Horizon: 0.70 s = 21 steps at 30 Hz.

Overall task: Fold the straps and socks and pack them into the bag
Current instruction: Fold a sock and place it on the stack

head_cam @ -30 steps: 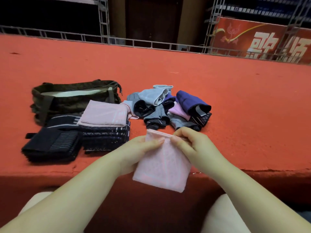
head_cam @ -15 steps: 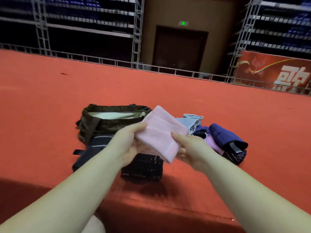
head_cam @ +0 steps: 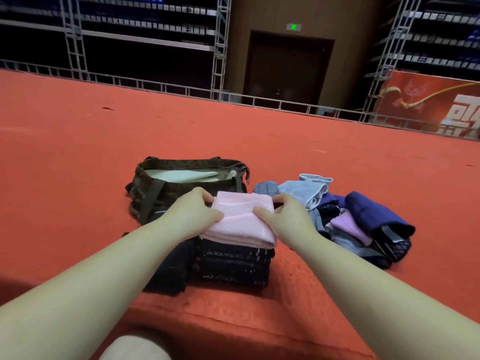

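On a red-carpeted platform [head_cam: 337, 141], a person's two bare hands held a folded pink cloth [head_cam: 240, 219] on top of a stack of dark folded pieces [head_cam: 233, 263]. The left hand [head_cam: 193, 211] gripped the cloth's left edge, fingers curled over the far corner and thumb lying on the top face. The right hand [head_cam: 285, 213] gripped the right edge in the same way, thumb stretched across the pink surface and fingers bent around the side. A second pink layer showed just beneath the held cloth, resting on the dark stack. A separate dark folded piece [head_cam: 174, 266] lay just beside the stack on its left, partly hidden by the left forearm. Behind the stack stood an olive bag [head_cam: 145, 183], its top open and a pale lining visible inside. To the right lay a loose pile of socks [head_cam: 345, 219] in grey, light blue, lilac, navy and black, touching one another. A pale knee [head_cam: 135, 348] showed at the bottom edge of the view. Metal railing [head_cam: 166, 87] ran along the platform's far edge, with a dark door [head_cam: 288, 68] under a green exit sign [head_cam: 293, 27] and a red banner [head_cam: 431, 105] beyond.
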Available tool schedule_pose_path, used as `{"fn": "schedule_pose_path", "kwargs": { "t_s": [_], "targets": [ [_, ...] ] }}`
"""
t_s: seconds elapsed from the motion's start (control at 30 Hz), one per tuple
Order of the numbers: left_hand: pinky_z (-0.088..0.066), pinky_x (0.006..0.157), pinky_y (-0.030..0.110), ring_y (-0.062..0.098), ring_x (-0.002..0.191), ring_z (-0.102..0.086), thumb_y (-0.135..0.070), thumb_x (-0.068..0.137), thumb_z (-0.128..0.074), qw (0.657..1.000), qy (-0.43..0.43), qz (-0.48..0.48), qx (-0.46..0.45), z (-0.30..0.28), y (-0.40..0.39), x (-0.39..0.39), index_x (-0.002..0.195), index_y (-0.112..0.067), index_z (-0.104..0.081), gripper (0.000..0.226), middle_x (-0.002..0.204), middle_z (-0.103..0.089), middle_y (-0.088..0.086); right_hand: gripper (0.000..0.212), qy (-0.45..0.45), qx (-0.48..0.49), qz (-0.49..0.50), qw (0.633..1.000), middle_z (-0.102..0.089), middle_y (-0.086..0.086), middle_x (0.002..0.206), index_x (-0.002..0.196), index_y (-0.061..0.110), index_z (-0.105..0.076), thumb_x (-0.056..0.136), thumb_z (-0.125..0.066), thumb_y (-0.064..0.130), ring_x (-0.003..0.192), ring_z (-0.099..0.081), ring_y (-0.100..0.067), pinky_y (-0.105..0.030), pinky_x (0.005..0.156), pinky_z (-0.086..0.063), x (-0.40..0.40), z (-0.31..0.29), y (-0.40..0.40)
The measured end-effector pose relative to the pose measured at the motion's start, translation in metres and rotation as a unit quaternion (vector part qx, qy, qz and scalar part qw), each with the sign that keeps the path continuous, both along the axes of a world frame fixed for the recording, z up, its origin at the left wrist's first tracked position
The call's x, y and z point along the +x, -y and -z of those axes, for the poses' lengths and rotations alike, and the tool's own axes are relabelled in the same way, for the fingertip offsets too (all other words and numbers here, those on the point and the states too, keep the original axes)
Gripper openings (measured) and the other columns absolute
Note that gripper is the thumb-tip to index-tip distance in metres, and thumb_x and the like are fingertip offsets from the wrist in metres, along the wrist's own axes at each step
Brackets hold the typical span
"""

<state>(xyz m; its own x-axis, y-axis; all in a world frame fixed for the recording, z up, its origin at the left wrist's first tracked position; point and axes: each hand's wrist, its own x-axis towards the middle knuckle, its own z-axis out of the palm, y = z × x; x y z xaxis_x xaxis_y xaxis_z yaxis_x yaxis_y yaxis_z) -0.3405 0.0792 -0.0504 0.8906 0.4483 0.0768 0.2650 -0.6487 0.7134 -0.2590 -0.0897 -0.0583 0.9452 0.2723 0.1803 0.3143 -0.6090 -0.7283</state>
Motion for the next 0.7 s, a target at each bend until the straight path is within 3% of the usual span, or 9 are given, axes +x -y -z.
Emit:
{"fn": "schedule_pose_path", "kwargs": {
  "t_s": [0.07,0.13,0.27,0.4,0.5,0.6,0.7],
  "targets": [
    [-0.043,0.065,0.028,0.011,0.081,-0.058,-0.026,0.082,-0.065,1.000,-0.002,0.001,0.027,0.000,-0.001,-0.002,0.115,-0.020,-0.050,0.037,0.089,-0.059,-0.006,0.052,0.009,0.006,-0.017,1.000,-0.060,0.003,0.099,0.127,0.013,-0.052,0.085,-0.067,0.040,0.092,-0.055,-0.015,-0.023,0.074,-0.035,-0.001,0.002,0.001],
    [-0.046,0.070,0.029,0.012,0.084,-0.058,-0.026,0.082,-0.063,0.998,-0.002,0.000,0.056,-0.003,-0.003,-0.002,0.123,-0.021,-0.047,0.044,0.095,-0.060,-0.004,0.049,0.021,-0.001,-0.034,0.999,-0.059,0.005,0.095,0.127,0.014,-0.053,0.086,-0.065,0.039,0.088,-0.052,-0.012,-0.023,0.073,-0.035,-0.001,0.000,0.000],
    [-0.047,0.087,0.034,0.018,0.102,-0.057,-0.022,0.084,-0.057,0.992,0.010,0.003,0.128,-0.008,-0.003,0.001,0.137,-0.022,-0.042,0.055,0.108,-0.061,-0.001,0.053,0.036,-0.034,-0.041,0.998,-0.061,-0.004,0.114,0.133,0.012,-0.049,0.089,-0.062,0.038,0.101,-0.055,-0.019,-0.023,0.077,-0.035,0.000,-0.003,-0.002],
    [-0.022,0.115,0.034,0.019,0.141,-0.025,-0.031,0.097,-0.046,0.955,0.015,0.082,0.285,-0.011,0.009,0.000,0.149,-0.022,-0.026,0.056,0.154,-0.028,0.001,0.052,0.072,-0.072,-0.040,0.994,-0.055,-0.008,0.129,0.139,0.010,-0.041,0.095,-0.052,0.034,0.119,-0.050,-0.024,-0.030,0.091,-0.037,-0.002,-0.004,-0.003],
    [-0.001,0.117,0.027,0.012,0.147,0.000,-0.036,0.103,-0.028,0.926,-0.033,0.192,0.325,-0.009,0.015,0.000,0.153,-0.021,-0.012,0.054,0.161,-0.002,-0.002,0.052,0.120,-0.121,-0.108,0.979,-0.033,-0.004,0.153,0.148,0.011,-0.027,0.101,-0.037,0.030,0.139,-0.029,-0.016,-0.022,0.107,-0.021,-0.012,-0.005,-0.001],
    [0.004,0.118,0.028,0.013,0.147,0.006,-0.041,0.103,-0.019,0.910,-0.089,0.226,0.335,-0.002,0.011,0.005,0.153,-0.019,-0.006,0.056,0.161,0.004,0.002,0.055,0.153,-0.228,-0.180,0.945,-0.013,-0.002,0.160,0.151,0.014,-0.016,0.102,-0.028,0.035,0.146,-0.008,-0.012,-0.028,0.116,-0.005,-0.020,-0.002,-0.001],
    [0.005,0.117,0.027,0.010,0.146,0.009,-0.046,0.101,-0.019,0.917,-0.121,0.228,0.305,0.007,0.004,0.009,0.153,-0.017,-0.002,0.061,0.160,0.008,0.000,0.060,0.121,-0.310,-0.193,0.923,0.001,-0.003,0.161,0.152,0.012,-0.008,0.102,-0.023,0.041,0.147,0.004,-0.014,-0.033,0.117,0.002,-0.014,0.004,-0.002]
  ]
}}
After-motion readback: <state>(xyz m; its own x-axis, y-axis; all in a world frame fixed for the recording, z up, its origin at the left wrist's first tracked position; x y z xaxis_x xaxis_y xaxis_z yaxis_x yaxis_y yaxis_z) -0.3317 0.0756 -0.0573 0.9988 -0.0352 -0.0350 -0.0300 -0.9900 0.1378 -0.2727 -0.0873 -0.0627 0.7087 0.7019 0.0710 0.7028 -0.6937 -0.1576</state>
